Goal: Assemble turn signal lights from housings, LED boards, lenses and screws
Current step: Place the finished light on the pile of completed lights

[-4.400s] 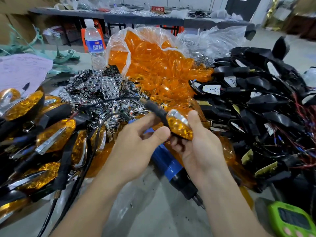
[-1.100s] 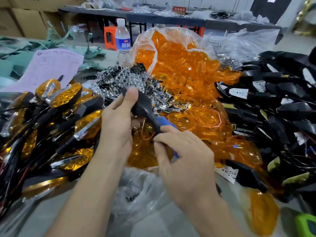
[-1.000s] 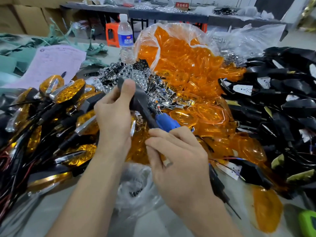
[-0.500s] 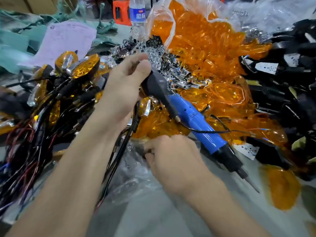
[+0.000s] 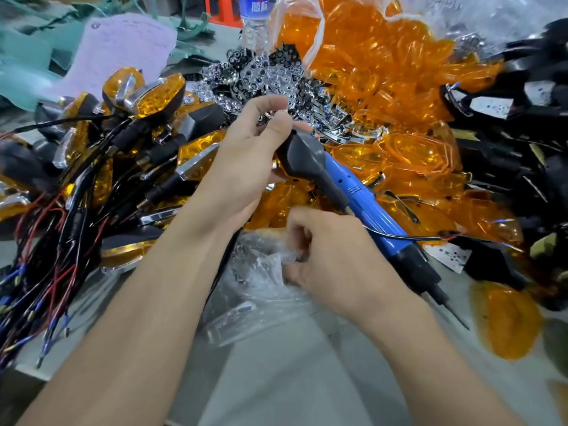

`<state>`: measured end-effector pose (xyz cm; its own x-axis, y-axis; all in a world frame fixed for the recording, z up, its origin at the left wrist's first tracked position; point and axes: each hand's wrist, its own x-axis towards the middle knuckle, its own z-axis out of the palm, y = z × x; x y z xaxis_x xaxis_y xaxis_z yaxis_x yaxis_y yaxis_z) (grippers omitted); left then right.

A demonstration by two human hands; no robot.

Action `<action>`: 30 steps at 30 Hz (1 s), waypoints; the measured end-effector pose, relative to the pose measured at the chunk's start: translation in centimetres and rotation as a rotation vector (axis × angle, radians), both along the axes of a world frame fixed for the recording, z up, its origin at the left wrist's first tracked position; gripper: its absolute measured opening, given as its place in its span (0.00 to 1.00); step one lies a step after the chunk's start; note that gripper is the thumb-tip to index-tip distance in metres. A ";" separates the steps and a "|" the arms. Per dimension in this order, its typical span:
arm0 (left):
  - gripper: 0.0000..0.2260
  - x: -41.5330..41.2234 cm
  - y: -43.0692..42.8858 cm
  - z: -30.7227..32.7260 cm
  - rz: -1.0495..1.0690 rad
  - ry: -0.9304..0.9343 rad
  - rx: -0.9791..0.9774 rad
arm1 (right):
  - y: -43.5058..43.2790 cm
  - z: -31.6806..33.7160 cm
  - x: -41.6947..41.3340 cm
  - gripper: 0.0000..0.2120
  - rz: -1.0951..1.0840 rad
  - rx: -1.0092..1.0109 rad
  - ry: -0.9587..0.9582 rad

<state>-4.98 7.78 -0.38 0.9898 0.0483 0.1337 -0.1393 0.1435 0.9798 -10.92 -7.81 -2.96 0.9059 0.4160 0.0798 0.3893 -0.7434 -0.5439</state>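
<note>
My left hand (image 5: 246, 161) grips a black turn signal housing (image 5: 302, 158) by its wide end, its stalk pointing down and right. My right hand (image 5: 332, 256) sits just below it with fingers curled into a clear plastic bag of small parts (image 5: 258, 281); what the fingertips pinch is hidden. A blue electric screwdriver (image 5: 381, 222) lies on the table behind my right hand, bit toward the lower right. Loose orange lenses (image 5: 384, 78) spill from a bag behind. Chrome reflector pieces (image 5: 270, 78) are heaped in the middle.
Finished signals with orange lenses and wires (image 5: 116, 155) are piled at the left. Black empty housings (image 5: 522, 124) are stacked at the right. A water bottle (image 5: 253, 23) and a pink paper sheet (image 5: 123, 47) lie at the back. One orange lens (image 5: 507, 321) lies at the lower right.
The camera has tilted down. My right hand has let go of the screwdriver and dropped to the clear bag. My left hand keeps holding the housing.
</note>
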 end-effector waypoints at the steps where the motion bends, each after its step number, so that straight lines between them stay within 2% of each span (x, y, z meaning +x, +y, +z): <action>1: 0.11 -0.1 -0.2 -0.1 -0.017 0.010 -0.002 | 0.2 0.0 0.0 0.17 -0.002 -0.041 0.001; 4: 0.14 -0.3 -0.7 -0.5 -0.077 0.064 -0.017 | 0.5 -0.2 -0.3 0.14 -0.034 -0.128 -0.049; 6: 0.21 -0.3 -1.0 -0.6 -0.160 0.123 -0.080 | 0.8 -0.4 -0.5 0.13 -0.080 -0.118 -0.090; 8: 0.32 -0.4 -1.0 -0.6 -0.236 0.153 -0.122 | 1.0 -0.5 -0.7 0.21 -0.154 -0.062 -0.086; 9: 0.34 -0.4 -1.0 -0.5 -0.258 0.151 -0.129 | 1.2 -0.5 -0.7 0.25 -0.198 -0.021 -0.071; 11: 0.30 -0.3 -1.1 -0.5 -0.256 0.146 -0.175 | 1.4 -0.6 -0.5 0.28 -0.240 0.082 -0.002; 13: 0.21 -0.3 -1.2 -0.5 -0.219 0.134 -0.225 | 1.5 -0.7 -0.5 0.24 -0.159 0.239 0.050; 15: 0.14 -0.2 -1.4 -0.8 -0.206 0.120 -0.229 | 1.6 -0.6 -0.6 0.20 -0.037 0.286 0.064; 18: 0.11 -0.1 -1.4 -1.1 -0.194 0.130 -0.204 | 1.7 -0.4 -1.1 0.05 0.067 0.103 0.010; 20: 0.11 0.0 -1.3 -1.1 -0.173 0.141 -0.214 | 1.6 -0.2 -1.3 0.03 0.080 -0.002 -0.063; 24: 0.11 -0.2 -1.4 -1.0 -0.142 0.182 -0.214 | 1.3 0.5 -1.4 0.05 0.076 -0.125 -0.120; 27: 0.06 -0.6 -1.7 -1.1 -0.136 0.203 -0.130 | 1.3 0.7 -1.5 0.02 0.047 -0.130 -0.069; 30: 0.05 -0.8 -2.1 -0.8 -0.111 0.208 -0.117 | 1.2 0.7 -1.2 0.14 0.009 -0.087 -0.047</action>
<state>-5.77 5.66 -1.22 0.9955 -0.0594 -0.0732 0.0862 0.2608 0.9615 -12.15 -6.65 -2.31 0.8981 0.4316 0.0848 0.4198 -0.7835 -0.4582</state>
